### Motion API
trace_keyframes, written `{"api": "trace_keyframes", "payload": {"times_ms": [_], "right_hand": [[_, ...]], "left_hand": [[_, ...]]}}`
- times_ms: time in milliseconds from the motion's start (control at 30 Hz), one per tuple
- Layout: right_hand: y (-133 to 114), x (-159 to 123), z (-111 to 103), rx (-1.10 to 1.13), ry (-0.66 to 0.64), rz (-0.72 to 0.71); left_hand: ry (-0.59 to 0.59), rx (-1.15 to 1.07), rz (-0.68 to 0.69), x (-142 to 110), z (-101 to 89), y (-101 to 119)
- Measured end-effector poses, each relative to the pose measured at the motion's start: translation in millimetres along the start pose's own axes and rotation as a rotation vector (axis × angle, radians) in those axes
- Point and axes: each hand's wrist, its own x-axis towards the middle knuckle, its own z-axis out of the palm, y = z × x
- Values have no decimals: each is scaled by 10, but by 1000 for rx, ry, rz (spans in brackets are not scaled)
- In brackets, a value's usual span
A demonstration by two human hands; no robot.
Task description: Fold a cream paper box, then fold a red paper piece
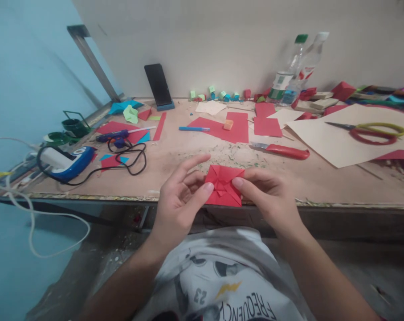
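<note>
A square of folded red paper (224, 186) is held up over the front edge of the table, with creased flaps meeting near its middle. My left hand (185, 196) pinches its left side, thumb on top and the index finger stretched away from the paper. On the right side, my right hand (265, 191) grips the paper between thumb and fingers, the thumb pressing near a flap. The fingertips underneath are hidden. Beyond my hands lie a red-handled knife (287, 151) and a blue pen (194, 129).
Scissors (375, 131) rest on cream paper (342, 154) at right. Two plastic bottles (282, 84) stand at the back, near a phone (158, 84) on a stand. A glue gun (116, 137) with its black cord and a blue power strip (76, 165) occupy the left. Red paper pieces (238, 125) are scattered around.
</note>
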Motion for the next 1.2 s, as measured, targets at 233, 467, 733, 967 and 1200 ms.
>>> {"api": "trace_keyframes", "payload": {"times_ms": [233,467,733,967,1200], "right_hand": [[1,6,8,-10,-13,-16],[20,-1,-23,-169,-114,-43],[-24,43,-20,-366,-329,-8],[-30,92,7,-122,-140,57],[-67,102,-16,-163,-110,154]], "left_hand": [[16,302,205,-39,-73,-57],[10,760,490,69,-208,57],[-454,776,124,439,-363,350],[-39,339,-130,308,-334,135],[-46,224,-149,275,-265,43]]}}
